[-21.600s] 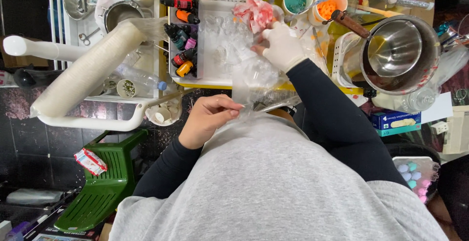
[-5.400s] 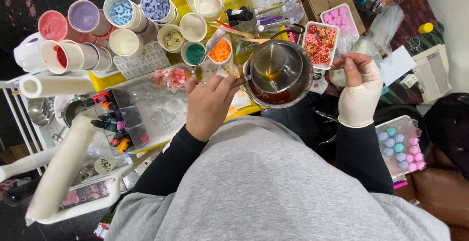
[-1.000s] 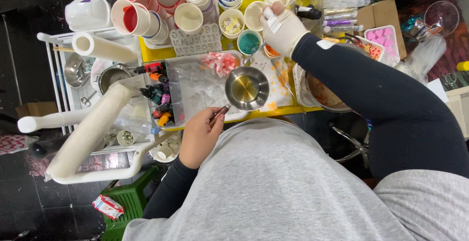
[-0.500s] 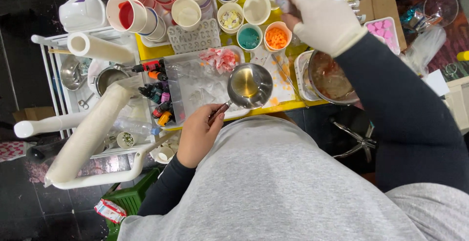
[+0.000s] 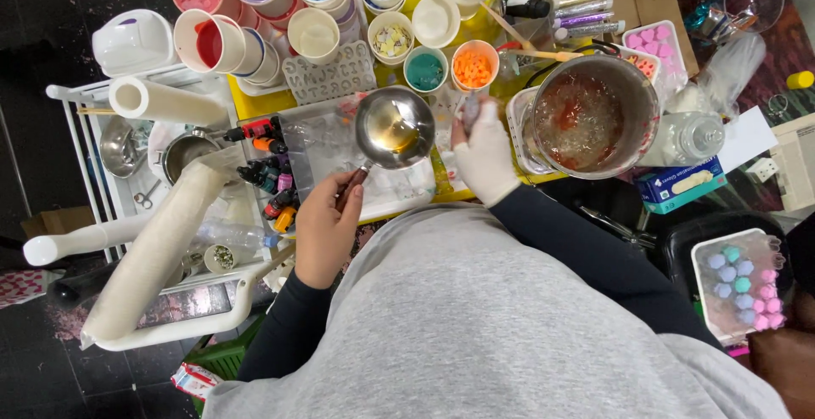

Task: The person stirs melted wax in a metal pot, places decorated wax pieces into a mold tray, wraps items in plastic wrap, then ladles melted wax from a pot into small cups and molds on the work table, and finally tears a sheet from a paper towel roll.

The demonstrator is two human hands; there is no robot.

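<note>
Left hand (image 5: 325, 230), bare, is wrapped around the dark handle of a small metal ladle-pan (image 5: 394, 128) with yellowish liquid in it, held level over a clear plastic mould tray (image 5: 340, 143) on the yellow table (image 5: 255, 105). Right hand (image 5: 484, 151), in a white glove, is curled round a small greyish object (image 5: 469, 111) I can't identify, just right of the pan and below an orange-filled cup (image 5: 474, 65). Big steel pot (image 5: 594, 115) with clear and red contents sits just right of the gloved hand; small dye bottles (image 5: 267, 173) lie left of the tray.
</note>
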